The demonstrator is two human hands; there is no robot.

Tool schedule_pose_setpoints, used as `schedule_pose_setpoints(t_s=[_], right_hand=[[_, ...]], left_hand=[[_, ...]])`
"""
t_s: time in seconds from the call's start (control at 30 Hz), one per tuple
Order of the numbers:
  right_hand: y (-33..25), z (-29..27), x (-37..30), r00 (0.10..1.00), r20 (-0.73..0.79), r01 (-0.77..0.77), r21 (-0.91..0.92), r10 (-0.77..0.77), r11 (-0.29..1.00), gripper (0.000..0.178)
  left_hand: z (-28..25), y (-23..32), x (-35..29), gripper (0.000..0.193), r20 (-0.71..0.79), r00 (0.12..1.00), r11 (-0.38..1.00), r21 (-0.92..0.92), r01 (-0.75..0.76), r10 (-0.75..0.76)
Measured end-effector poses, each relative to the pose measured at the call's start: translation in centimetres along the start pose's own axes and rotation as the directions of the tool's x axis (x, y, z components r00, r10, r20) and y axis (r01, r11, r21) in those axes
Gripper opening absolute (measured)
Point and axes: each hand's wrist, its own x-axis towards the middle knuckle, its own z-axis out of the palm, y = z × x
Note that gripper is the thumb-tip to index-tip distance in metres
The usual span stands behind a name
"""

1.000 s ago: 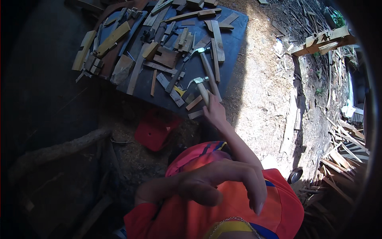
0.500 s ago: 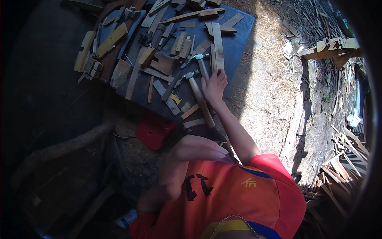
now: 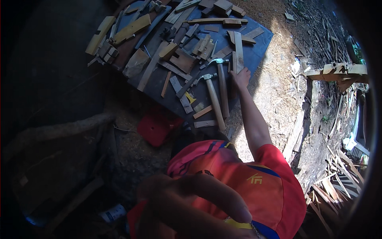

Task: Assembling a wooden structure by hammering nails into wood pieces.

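My right hand (image 3: pixel 241 78) is closed around the near end of a pale wooden strip (image 3: pixel 238 49) at the right side of the table. Just left of it lie two hammers with wooden handles, one hammer (image 3: pixel 223 89) closer to the hand and a second hammer (image 3: pixel 215 103) nearer me. My left hand (image 3: pixel 195 197) is raised close to the camera in front of my shirt, dim and a little blurred. Its visible fingers are bent but apart, with nothing seen between them; the rest is cut off by the lower edge.
Several wood offcuts and tools cover the dark table (image 3: pixel 254 46), among them a notched block (image 3: pixel 183 61) and a yellow-marked tool (image 3: pixel 190 98). A red stool (image 3: pixel 153 129) stands below its near edge. Wood scraps (image 3: pixel 338 175) pile up at the right; a thick branch (image 3: pixel 59 129) runs along the left.
My left hand has risen from beside my waist toward the camera. The view has shifted, so the table sits farther right; my right hand stays at the strip's end.
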Motion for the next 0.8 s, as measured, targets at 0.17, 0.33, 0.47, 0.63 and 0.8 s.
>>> schedule_pose_setpoints(t_s=[0.17, 0.33, 0.47, 0.63, 0.8], right_hand=[[-0.2, -3.3, -1.1, 0.999, -0.035, 0.046, 0.270, -0.038, 0.962, 0.078], [-1.5, -9.4, -8.0, 0.960, -0.153, 0.276, 0.381, -0.234, 0.883, 0.073], [-8.1, -13.7, -17.0, 0.873, -0.222, 0.488, 0.390, -0.434, 0.781, 0.071], [-12.7, -15.2, -28.1, 0.830, -0.146, 0.546, 0.413, -0.539, 0.729, 0.078], [-15.0, -13.2, -34.4, 0.705, -0.178, 0.688, 0.408, -0.686, 0.601, 0.084]], left_hand=[[-2.6, 2.4, 0.1, 0.047, 0.002, 0.999, 0.999, -0.037, -0.035, 0.035], [-10.8, -3.4, -5.4, 0.044, -0.180, 0.811, 0.808, 0.105, 0.579, -0.557], [-15.1, -7.8, -8.8, 0.049, -0.186, 0.673, 0.679, 0.043, 0.733, -0.716], [-16.0, -10.0, -7.5, 0.075, -0.027, 0.786, 0.738, -0.367, 0.567, -0.617], [-17.6, -6.1, -8.1, 0.073, -0.022, 0.827, 0.709, -0.529, 0.467, -0.561]])
